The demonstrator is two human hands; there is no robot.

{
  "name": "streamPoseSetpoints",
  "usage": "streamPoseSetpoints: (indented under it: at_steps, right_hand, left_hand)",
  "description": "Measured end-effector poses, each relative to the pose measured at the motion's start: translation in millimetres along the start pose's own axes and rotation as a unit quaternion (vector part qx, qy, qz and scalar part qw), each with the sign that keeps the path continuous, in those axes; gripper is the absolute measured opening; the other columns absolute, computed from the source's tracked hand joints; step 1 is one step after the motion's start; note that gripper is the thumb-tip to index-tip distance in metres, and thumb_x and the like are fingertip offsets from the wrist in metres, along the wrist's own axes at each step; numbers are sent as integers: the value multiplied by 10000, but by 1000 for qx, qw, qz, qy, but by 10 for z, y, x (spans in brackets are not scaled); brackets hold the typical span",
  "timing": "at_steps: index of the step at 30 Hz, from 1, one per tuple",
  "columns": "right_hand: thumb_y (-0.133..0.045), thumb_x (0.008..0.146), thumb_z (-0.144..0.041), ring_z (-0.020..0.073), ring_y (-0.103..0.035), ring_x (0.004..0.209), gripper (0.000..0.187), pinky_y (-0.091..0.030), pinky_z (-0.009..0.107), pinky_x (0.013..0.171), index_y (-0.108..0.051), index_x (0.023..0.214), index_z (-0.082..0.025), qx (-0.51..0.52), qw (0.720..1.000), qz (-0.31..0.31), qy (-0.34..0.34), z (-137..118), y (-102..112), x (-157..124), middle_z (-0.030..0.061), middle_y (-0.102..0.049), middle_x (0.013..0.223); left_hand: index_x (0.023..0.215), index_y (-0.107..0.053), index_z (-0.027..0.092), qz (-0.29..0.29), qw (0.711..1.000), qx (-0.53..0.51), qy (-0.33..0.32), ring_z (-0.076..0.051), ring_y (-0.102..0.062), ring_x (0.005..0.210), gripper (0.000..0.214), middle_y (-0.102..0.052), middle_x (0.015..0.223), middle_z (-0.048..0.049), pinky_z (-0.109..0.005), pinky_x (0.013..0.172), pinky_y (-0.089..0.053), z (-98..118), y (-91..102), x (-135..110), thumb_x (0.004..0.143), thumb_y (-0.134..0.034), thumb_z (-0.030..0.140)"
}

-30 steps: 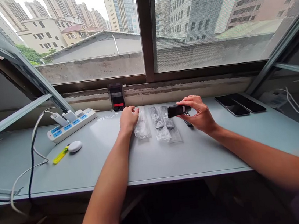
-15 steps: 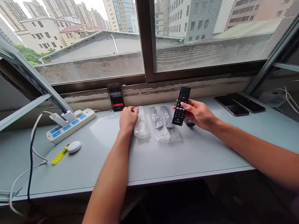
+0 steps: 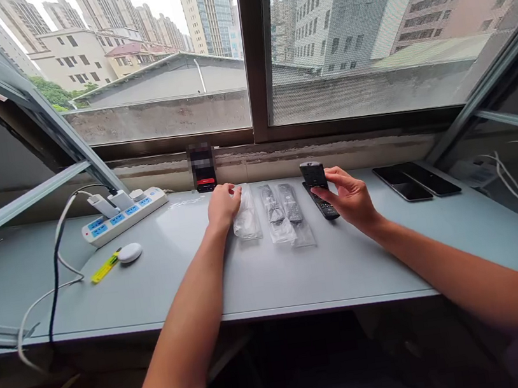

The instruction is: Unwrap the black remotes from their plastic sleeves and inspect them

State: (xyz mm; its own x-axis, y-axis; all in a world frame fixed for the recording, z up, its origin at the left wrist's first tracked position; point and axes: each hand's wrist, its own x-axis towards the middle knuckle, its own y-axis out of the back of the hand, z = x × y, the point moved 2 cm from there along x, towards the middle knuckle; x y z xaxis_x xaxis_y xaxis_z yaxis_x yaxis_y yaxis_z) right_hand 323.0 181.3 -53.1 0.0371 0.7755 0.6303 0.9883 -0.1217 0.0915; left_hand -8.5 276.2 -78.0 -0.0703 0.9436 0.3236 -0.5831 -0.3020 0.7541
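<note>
My right hand (image 3: 350,197) grips a black remote control (image 3: 313,175) between thumb and fingers, holding it raised and tipped so that it looks short from here. Below it, a second black remote (image 3: 326,207) lies on the table, partly covered by the held one and my hand. My left hand (image 3: 225,206) rests on the table with loosely bent fingers, holding nothing that I can see. Its fingertips reach the edge of a clear plastic bag (image 3: 247,221). Between my hands lie two remotes in clear bags, a left one (image 3: 271,205) and a right one (image 3: 290,202).
A white power strip (image 3: 125,220) with plugs and cables is at the left. Near it are a yellow cutter (image 3: 105,267) and a white rounded object (image 3: 129,253). A phone (image 3: 203,169) stands against the window wall. Two dark phones, one here (image 3: 402,184), lie at the right.
My right hand has tilted the remote from showing its full button face to a foreshortened view, uncovering more of the remote beneath. My left hand stays where it was.
</note>
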Motion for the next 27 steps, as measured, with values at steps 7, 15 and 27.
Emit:
streamPoseSetpoints:
  at_steps: [7,15,27]
  right_hand:
    - [-804,951,-716,206,-702,702,447,-585,344,578,-780,1107,-298,174,960,-65,-209,-26,-36,-14,48,-811,983]
    - [-973,834,-558,175,-714,828,414,-638,301,740,-781,1065,-272,226,929,-42,-292,-28,-30,26,21,-775,975]
    - [-779,1021,-569,199,-760,861,288,-665,306,667,-747,1099,-293,277,905,-10,-323,58,3,58,53,-835,1079]
  left_hand:
    - [1175,-789,184,10,1000,1,1,-319,-710,1189,270,-770,1247,-156,-433,1121,-527,-26,-21,12,1088,-631,385]
    - [1173,-791,177,14,1000,-5,-2,-313,-714,1162,271,-776,1245,-155,-429,1116,-524,-39,-27,18,1085,-639,383]
    - [1164,-791,187,16,1000,-6,-8,-311,-712,1156,268,-777,1229,-152,-426,1095,-532,-57,-36,21,1078,-634,385]
